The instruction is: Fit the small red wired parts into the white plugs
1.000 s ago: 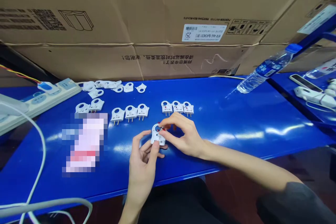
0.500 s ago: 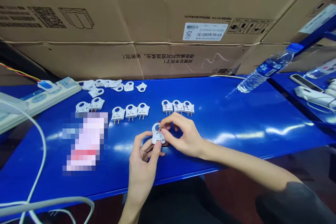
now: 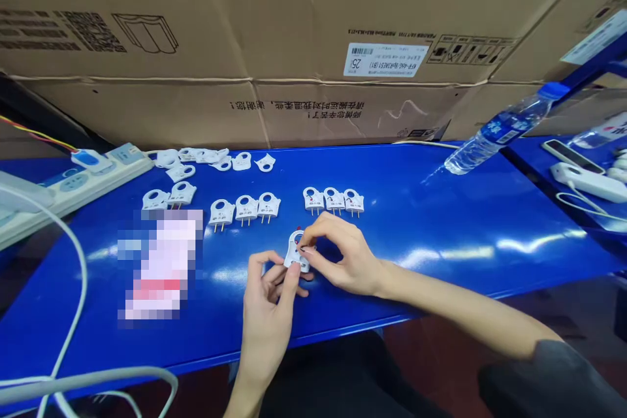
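Note:
Held low over the table is a white two-pin plug (image 3: 292, 257) with a ring-shaped handle, its ring facing away from me. My left hand (image 3: 268, 300) grips its lower end, thumb on top and fingers beneath. At the ring, my right hand (image 3: 345, 255) pinches thumb and forefinger together; a bit of red shows there, but what the fingertips hold is too small to make out. Just beyond stand three similar plugs (image 3: 334, 200) with red bits near their rings. Farther left are three more plugs (image 3: 246, 208), pins toward me.
White ring-shaped covers (image 3: 241, 160) lie along the back of the blue table (image 3: 401, 209). Two plugs (image 3: 182, 193) sit near a power strip (image 3: 73, 183). A water bottle (image 3: 504, 127) leans at the right. A large cardboard box (image 3: 294, 32) stands behind; a cable (image 3: 81, 274) runs at left.
My right fingertips have shifted slightly over the ring of the plug. My left hand keeps its hold on the plug. The view has moved very slightly.

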Motion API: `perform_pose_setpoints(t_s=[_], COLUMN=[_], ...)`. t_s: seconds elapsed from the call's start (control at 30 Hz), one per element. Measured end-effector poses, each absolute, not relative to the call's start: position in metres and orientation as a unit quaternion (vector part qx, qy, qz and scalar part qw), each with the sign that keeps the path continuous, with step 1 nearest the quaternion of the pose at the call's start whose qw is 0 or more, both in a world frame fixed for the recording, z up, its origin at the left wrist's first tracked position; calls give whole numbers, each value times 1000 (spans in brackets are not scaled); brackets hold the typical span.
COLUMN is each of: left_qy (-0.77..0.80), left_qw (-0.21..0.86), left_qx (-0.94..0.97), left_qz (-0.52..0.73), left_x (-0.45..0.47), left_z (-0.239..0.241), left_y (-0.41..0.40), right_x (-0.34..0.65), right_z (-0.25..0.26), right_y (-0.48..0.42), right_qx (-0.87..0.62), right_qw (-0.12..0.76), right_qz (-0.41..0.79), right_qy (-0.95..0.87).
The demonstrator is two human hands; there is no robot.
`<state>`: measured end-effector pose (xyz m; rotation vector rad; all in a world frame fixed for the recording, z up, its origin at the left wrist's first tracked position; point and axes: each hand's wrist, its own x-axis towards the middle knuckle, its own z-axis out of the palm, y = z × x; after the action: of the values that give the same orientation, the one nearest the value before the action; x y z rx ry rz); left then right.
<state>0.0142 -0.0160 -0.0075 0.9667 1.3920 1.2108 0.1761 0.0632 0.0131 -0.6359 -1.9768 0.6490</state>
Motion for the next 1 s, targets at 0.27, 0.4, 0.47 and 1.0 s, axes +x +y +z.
perform_pose_setpoints(t_s=[0.27, 0.4, 0.47, 1.0], left_qy=[579, 589, 591, 585], left_qw=[481, 485, 485, 503], left_qx=[385, 404, 407, 388], left_qz=[535, 505, 500, 505], left_x=[13, 13, 13, 18], left_z=[-10, -10, -11, -4], left_y=[-15, -16, -17, -20], right_x=[177, 176, 175, 179], right_z=[18, 19, 19, 20], right_y=[64, 64, 64, 62], right_qx=[-266, -263, -262, -325], right_qw=[452, 446, 447, 425], right_qz=[275, 287, 284, 341], right_qy=[-806, -806, -807, -773])
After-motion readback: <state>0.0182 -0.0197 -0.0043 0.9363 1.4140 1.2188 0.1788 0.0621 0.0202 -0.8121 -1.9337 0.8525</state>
